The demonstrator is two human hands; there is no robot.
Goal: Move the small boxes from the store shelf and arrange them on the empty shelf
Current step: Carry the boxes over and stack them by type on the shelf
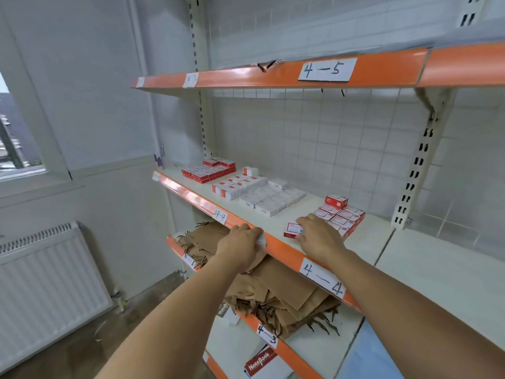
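The right hand (318,236) pinches a light, stiff box (293,230) by its sides; the left hand (241,246) grips another box (261,240) at the near shelf (287,253) edge.

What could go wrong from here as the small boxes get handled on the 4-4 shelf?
1. The single red-and-white box under the right hand sits near the shelf's orange front lip; a nudge might tip it off.
2. The left hand holds something white at that lip, over the brown paper bags; it could drop.
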